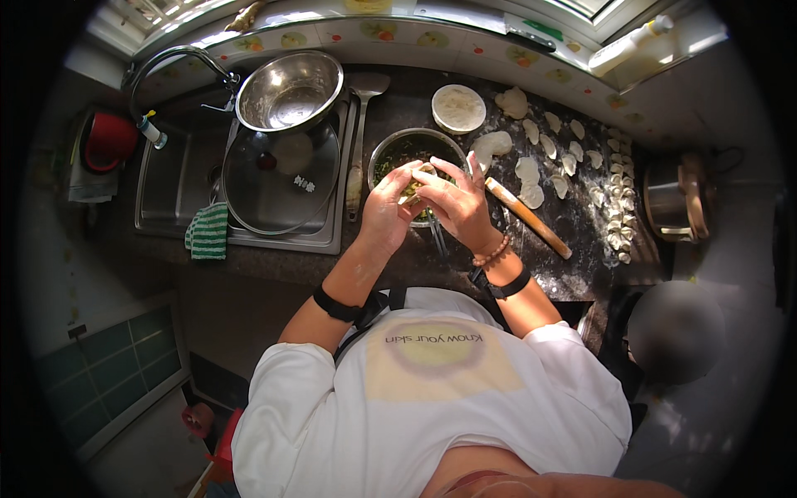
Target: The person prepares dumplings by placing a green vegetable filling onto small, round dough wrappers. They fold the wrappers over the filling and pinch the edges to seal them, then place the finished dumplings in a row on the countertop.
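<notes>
A dumpling wrapper [426, 169] is held up between my two hands, over a metal bowl [373, 163] of chopped green filling [398, 151]. My left hand [387, 208] cradles it from the left. The fingers of my right hand [459, 198] are on its right edge, and they partly hide it. Thin utensils, perhaps chopsticks [438, 235], stick out of the bowl's near side. Right of my right hand lies a wooden rolling pin [529, 218]. Flattened dough wrappers [528, 180] lie beyond it, partly overlapping.
Several dumplings [569, 164] lie scattered at right, beside packed rows [616, 211] and a pot [669, 198]. Behind are a flour bowl [459, 108] and a dough lump [512, 102]. Left are a spatula [362, 124], sink [180, 187], glass lid [280, 202] and steel basin [289, 90]. A knife [529, 38] rests on the sill.
</notes>
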Demonstrator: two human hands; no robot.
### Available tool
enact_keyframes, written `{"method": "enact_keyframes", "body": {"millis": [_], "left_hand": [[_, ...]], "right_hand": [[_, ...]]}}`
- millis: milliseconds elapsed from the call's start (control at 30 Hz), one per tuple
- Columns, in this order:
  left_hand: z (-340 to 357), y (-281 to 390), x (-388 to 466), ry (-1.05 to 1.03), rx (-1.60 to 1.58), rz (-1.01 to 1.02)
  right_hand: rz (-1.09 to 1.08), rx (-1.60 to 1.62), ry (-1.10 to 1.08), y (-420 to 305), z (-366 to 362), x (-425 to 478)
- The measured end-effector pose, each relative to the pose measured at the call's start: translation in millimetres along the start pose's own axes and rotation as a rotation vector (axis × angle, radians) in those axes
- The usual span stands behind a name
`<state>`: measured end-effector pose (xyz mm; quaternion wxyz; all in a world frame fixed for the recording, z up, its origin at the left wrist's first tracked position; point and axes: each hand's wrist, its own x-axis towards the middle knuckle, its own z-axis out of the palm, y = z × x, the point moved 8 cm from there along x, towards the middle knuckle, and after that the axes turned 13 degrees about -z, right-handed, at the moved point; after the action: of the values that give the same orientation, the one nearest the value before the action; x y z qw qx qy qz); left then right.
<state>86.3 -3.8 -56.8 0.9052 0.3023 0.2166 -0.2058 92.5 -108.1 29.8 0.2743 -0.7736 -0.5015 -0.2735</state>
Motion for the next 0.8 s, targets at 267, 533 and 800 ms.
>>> {"method": "enact_keyframes", "body": {"millis": [267, 533, 800], "left_hand": [[4.7, 2.8, -6.3, 0.04, 0.133, 0.059], [11.5, 12.1, -12.0, 0.083, 0.344, 0.151], [24.6, 13.5, -15.9, -0.07, 0.329, 0.098]], "right_hand": [[0.102, 0.049, 0.096, 3.4, -10.0, 7.9], [0.214, 0.155, 0.1, 13.4, -12.5, 7.1], [0.317, 0.201, 0.121, 23.1, -10.6, 2.3]]}}
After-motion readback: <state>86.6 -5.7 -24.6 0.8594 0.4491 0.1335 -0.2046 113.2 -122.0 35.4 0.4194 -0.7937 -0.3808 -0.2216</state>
